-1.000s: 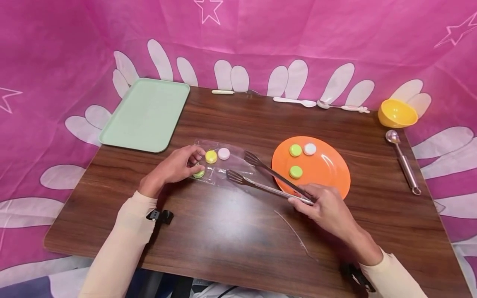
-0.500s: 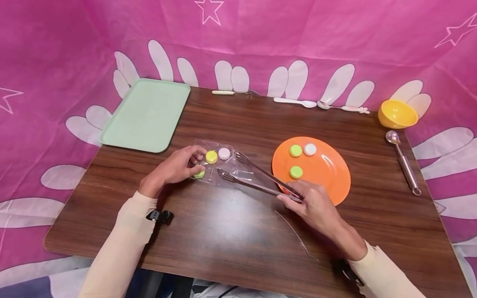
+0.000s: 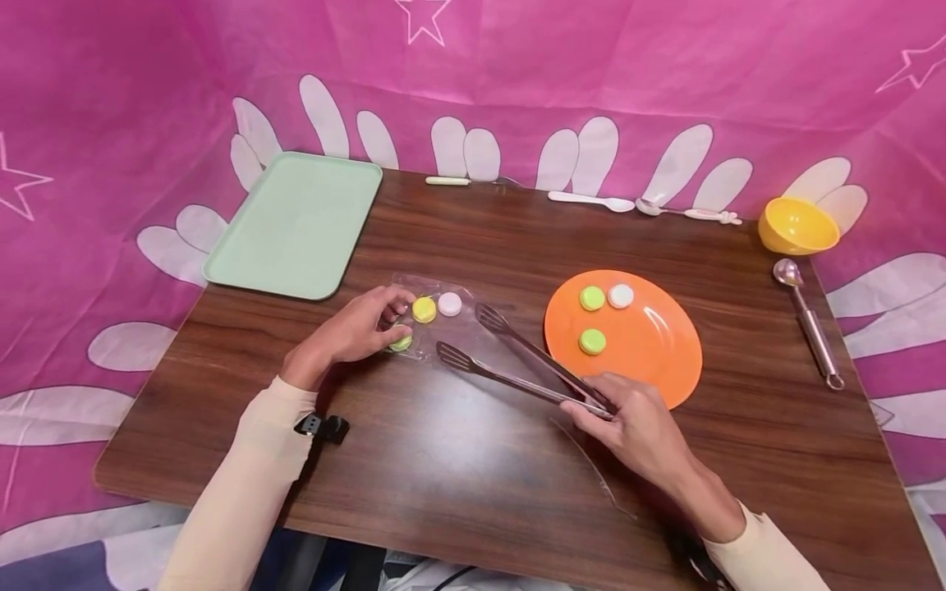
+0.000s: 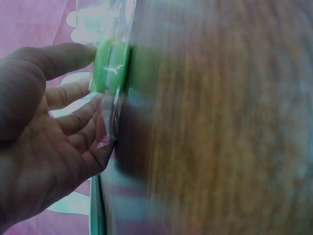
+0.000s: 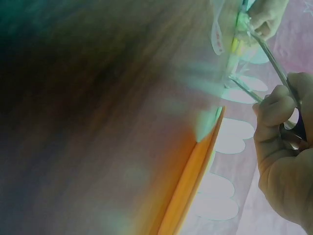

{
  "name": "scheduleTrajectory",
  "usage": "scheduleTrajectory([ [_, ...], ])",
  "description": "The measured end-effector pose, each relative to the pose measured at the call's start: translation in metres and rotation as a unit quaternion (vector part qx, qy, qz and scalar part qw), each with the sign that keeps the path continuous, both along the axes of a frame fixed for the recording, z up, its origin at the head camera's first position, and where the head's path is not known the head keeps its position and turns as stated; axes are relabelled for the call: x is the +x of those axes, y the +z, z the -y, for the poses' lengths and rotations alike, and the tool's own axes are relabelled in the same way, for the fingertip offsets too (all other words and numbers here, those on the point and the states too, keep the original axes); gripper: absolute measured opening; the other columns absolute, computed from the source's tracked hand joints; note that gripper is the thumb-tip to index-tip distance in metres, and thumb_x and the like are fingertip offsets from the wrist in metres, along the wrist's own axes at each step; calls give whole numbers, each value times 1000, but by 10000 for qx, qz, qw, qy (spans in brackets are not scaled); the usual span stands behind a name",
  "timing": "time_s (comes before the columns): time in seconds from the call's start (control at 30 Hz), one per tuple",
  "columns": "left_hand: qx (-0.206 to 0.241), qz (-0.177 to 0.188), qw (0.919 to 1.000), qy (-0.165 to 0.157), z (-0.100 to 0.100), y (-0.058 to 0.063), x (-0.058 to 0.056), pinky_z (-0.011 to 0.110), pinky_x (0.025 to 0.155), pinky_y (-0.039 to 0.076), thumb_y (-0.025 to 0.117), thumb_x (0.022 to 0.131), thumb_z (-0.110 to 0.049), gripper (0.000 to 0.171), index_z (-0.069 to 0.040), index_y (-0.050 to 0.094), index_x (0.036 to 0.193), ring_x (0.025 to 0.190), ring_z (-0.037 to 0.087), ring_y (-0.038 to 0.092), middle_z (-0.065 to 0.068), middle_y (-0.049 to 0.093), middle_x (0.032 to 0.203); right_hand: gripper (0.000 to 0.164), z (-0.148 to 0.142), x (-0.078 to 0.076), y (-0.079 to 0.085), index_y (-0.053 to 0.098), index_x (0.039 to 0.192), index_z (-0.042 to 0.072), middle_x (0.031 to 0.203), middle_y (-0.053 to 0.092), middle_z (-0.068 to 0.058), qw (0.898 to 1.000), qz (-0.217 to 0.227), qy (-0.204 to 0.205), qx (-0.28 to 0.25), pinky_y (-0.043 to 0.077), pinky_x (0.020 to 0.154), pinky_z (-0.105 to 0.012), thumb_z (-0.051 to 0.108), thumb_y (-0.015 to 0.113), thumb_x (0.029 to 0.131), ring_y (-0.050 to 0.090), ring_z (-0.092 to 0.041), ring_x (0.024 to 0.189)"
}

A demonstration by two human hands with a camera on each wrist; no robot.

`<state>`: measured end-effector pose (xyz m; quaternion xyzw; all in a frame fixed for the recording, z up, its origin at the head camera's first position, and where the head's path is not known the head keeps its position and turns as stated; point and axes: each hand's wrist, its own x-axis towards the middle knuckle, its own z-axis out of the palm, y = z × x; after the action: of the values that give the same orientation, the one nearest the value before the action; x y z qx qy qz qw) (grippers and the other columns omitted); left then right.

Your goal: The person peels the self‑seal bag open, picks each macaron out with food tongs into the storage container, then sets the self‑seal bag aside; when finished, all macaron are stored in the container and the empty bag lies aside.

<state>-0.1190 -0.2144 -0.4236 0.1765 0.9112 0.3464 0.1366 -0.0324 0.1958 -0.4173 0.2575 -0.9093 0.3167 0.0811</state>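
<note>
A clear plastic bag (image 3: 461, 345) lies on the table with a yellow macaron (image 3: 424, 309), a pale pink macaron (image 3: 449, 304) and a green macaron (image 4: 111, 67) in it. My left hand (image 3: 369, 322) holds the bag's left end, thumb on the green macaron and bent fingers at the film. In my right hand (image 3: 636, 419) are metal tongs (image 3: 528, 386), gripped near their joined end. The tong arms are spread, their slotted tips over the bag's right part, right of the macarons. Whether the tips are inside the bag is unclear.
An orange plate (image 3: 658, 353) right of the bag bears two green macarons and a white one. A green tray (image 3: 296, 226) stands back left. A yellow bowl (image 3: 798, 226) and a scoop (image 3: 813, 332) are at right. Small utensils, including a white spoon (image 3: 591, 200), line the back edge.
The tongs first moved left with their arms closer together, then came back slightly right and spread wider. The left hand and the macarons have stayed in place.
</note>
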Motion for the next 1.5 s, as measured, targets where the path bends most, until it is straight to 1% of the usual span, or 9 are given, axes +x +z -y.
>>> scheduleTrajectory([
  [0.33, 24, -8, 10000, -96, 1, -2, -2, 51, 102, 56, 73, 101, -7, 44, -1, 57, 141, 114, 33, 64, 18, 63, 124, 21, -2, -1, 5, 74, 88, 22, 71, 54, 16, 10000, -21, 47, 27, 38, 59, -13, 19, 94, 81, 48, 0, 67],
  [0.53, 58, -813, 9966, -96, -5, 7, -3, 50, 97, 56, 74, 100, -10, 38, -2, 65, 136, 107, 32, 65, 18, 66, 120, 22, 0, -4, 5, 72, 87, 23, 69, 49, 16, 9999, 50, 90, 0, 36, 58, -13, 20, 93, 81, 46, 0, 65],
  [0.67, -254, -1125, 9923, -443, -20, 23, -14, 54, 107, 51, 69, 105, -17, 35, -7, 68, 138, 119, 33, 60, 16, 66, 128, 23, -4, -3, 1, 72, 89, 22, 70, 48, 16, 9999, 20, 115, -117, 35, 59, -12, 16, 93, 80, 46, 0, 66],
  [0.8, -614, -969, 9890, -937, -37, 30, -34, 58, 119, 43, 65, 108, -22, 36, -10, 68, 142, 136, 36, 52, 15, 63, 141, 22, -7, -2, -4, 74, 92, 21, 72, 49, 15, 9997, 59, 142, -182, 36, 60, -12, 15, 93, 82, 47, -1, 68],
  [0.93, -672, -816, 9840, -1431, -50, 27, -55, 67, 115, 41, 69, 105, -23, 38, -12, 70, 141, 146, 39, 47, 15, 60, 152, 21, -9, -2, -8, 73, 92, 23, 73, 49, 15, 9996, 158, 145, -181, 36, 60, -12, 16, 92, 83, 47, -1, 67],
  [1.1, -592, -256, 9821, -1768, -60, 23, -76, 56, 107, 51, 72, 104, -19, 26, -10, 77, 128, 127, 31, 65, 11, 73, 134, 21, -10, -4, -9, 74, 94, 23, 75, 52, 16, 9995, 242, 159, -160, 38, 62, -12, 18, 92, 84, 49, -1, 69],
  [1.27, -268, 144, 9860, -1640, -64, 20, -80, 36, 89, 56, 70, 105, -17, 12, -10, 80, 105, 95, 19, 68, 5, 79, 103, 20, -10, -4, -10, 76, 96, 20, 76, 52, 15, 9991, 316, 206, -170, 39, 63, -12, 19, 91, 85, 50, -1, 70],
  [1.37, 94, 331, 9900, -1365, -66, 19, -78, 28, 85, 52, 70, 106, -18, 12, -12, 80, 102, 93, 15, 65, 4, 78, 101, 20, -11, -4, -9, 77, 98, 18, 76, 51, 15, 9992, 315, 197, -175, 38, 64, -12, 18, 91, 85, 49, -1, 71],
  [1.5, 584, 801, 9886, -1130, -70, 17, -75, 24, 68, 50, 68, 107, -18, 13, -12, 79, 103, 71, 10, 60, 7, 76, 104, 20, -14, -4, -8, 77, 99, 17, 77, 52, 14, 9993, 222, 205, -211, 38, 64, -12, 16, 91, 85, 49, -2, 71],
])
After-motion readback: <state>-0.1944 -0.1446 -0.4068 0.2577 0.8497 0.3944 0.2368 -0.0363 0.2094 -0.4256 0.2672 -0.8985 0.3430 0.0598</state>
